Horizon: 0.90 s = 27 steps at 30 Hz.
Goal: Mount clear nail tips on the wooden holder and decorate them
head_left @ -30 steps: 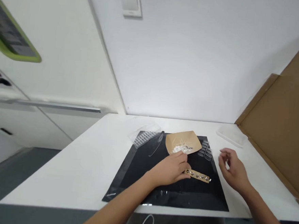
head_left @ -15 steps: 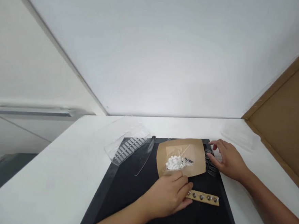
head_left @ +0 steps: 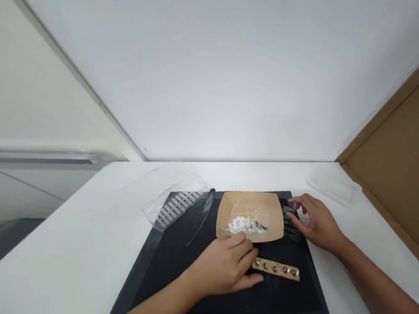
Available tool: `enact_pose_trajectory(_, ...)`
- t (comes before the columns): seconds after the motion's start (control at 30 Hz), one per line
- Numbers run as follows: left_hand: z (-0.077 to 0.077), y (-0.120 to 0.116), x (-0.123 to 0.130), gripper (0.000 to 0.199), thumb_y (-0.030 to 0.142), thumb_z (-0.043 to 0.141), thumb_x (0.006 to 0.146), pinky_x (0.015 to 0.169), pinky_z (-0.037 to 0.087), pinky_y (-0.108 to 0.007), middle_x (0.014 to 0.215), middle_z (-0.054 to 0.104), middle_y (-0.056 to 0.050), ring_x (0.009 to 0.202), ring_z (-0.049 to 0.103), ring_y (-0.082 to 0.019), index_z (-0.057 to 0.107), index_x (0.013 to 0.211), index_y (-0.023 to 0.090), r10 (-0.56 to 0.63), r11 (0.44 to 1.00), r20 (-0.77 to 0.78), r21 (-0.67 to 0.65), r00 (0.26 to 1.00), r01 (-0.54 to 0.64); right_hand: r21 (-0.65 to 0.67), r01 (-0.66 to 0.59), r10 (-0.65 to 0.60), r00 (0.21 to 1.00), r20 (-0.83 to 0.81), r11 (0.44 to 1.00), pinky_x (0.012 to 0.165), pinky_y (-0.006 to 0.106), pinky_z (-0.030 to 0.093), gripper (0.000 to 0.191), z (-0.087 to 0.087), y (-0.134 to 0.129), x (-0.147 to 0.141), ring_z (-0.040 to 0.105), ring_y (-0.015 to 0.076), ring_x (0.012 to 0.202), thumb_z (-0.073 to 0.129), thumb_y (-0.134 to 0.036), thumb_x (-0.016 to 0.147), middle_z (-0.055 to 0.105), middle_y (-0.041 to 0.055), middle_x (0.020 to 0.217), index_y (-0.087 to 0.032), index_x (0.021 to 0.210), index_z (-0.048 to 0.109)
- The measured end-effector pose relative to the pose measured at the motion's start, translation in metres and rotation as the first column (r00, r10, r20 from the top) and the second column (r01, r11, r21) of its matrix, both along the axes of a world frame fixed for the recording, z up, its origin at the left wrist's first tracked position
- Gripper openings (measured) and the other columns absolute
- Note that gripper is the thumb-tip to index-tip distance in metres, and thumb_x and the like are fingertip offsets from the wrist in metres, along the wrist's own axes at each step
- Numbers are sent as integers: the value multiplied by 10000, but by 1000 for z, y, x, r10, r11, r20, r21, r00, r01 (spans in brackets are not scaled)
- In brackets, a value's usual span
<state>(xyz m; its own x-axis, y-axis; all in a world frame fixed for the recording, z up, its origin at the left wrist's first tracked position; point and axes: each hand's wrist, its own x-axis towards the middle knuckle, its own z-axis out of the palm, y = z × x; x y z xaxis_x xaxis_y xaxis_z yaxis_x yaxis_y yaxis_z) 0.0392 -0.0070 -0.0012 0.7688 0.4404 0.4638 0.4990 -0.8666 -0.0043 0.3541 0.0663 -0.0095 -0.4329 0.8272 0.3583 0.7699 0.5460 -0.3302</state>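
A black mat covers the white table. On it lies a brown paper tray with a small white heap and thin sticks inside. My left hand rests flat on the mat, fingers touching the left end of a tan strip set with small shiny studs. My right hand sits at the mat's right edge, fingertips on a dark rack of clear nail tips beside the tray.
A clear plastic case with rows of nail tips lies at the mat's back left, a thin clear curved tool beside it. A clear lid sits at the back right. Brown cardboard leans against the wall on the right.
My right hand has moved from the bare table to the rack of nail tips beside the tray. My head has come closer and lower. My left hand stays at the strip's end.
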Motion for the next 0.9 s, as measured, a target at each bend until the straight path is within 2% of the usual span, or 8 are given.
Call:
enact_pose_trajectory(0.27, 2, 2, -3, 304, 449, 640, 994, 601, 502, -328, 758, 636, -43, 749, 603, -229, 687, 926, 156, 42, 999, -4, 27, 999, -42, 122, 5, 17, 983, -183, 993, 819, 391, 531, 233, 3, -2, -4, 628, 230, 876, 643, -315, 996, 654, 65, 1011, -234, 1212, 607)
enact_pose_trajectory(0.47, 3, -3, 3, 235, 379, 652, 986, 617, 500, -315, 735, 621, -38, 727, 582, -211, 679, 899, 163, 2, 999, 41, 46, 999, -4, 154, 87, -27, 935, -354, 984, 659, 335, 478, 88, 8, -12, -9, 579, 167, 670, 666, -256, 962, 633, 1, 837, -251, 1034, 616)
enact_pose_trajectory(0.57, 4, -6, 6, 209, 363, 651, 984, 587, 473, -306, 726, 624, -37, 703, 578, -203, 689, 942, 161, -34, 997, 64, 70, 997, 30, 158, 170, -83, 891, -447, 973, 640, 337, 469, 153, 9, -16, -11, 568, 167, 648, 741, -266, 923, 646, -5, 799, -249, 1020, 622)
enact_pose_trajectory(0.63, 5, -6, 6, 159, 314, 654, 977, 590, 473, -301, 721, 635, -37, 692, 582, -194, 697, 974, 161, -49, 995, 105, 88, 993, 40, 161, 172, -56, 834, -548, 972, 629, 334, 464, 250, 10, -20, -13, 583, 162, 647, 783, -234, 898, 684, 4, 844, -248, 1073, 605)
enact_pose_trajectory(0.7, 5, -5, 5, 108, 240, 669, 943, 618, 491, -306, 735, 663, -41, 688, 592, -187, 702, 1001, 157, -61, 994, 181, 98, 982, 43, 184, 79, 61, 757, -650, 980, 630, 328, 467, 378, 14, -26, -19, 610, 157, 655, 792, -169, 889, 709, 5, 890, -259, 1169, 554)
enact_pose_trajectory(0.77, 6, -5, 4, 145, 170, 681, 881, 649, 504, -323, 768, 697, -50, 694, 603, -188, 702, 1022, 145, -63, 995, 303, 97, 951, 35, 202, -60, 190, 664, -723, 978, 653, 326, 488, 481, 19, -38, -27, 643, 164, 699, 774, -113, 900, 713, -2, 896, -280, 1254, 495)
enact_pose_trajectory(0.83, 8, -7, 4, 222, 134, 684, 821, 670, 503, -344, 801, 719, -61, 707, 620, -197, 701, 1042, 134, -48, 996, 439, 86, 897, 11, 135, -181, 216, 576, -788, 974, 646, 315, 516, 488, 24, -53, -39, 660, 170, 739, 756, -110, 926, 714, 7, 913, -292, 1285, 481)
enact_pose_trajectory(0.9, 11, -11, 5, 290, 128, 688, 787, 689, 494, -359, 847, 735, -74, 732, 645, -207, 701, 1076, 128, -30, 998, 537, 67, 843, -8, 62, -311, 224, 518, -826, 948, 653, 308, 545, 512, 26, -69, -51, 667, 169, 744, 752, -127, 947, 713, 1, 892, -305, 1331, 465)
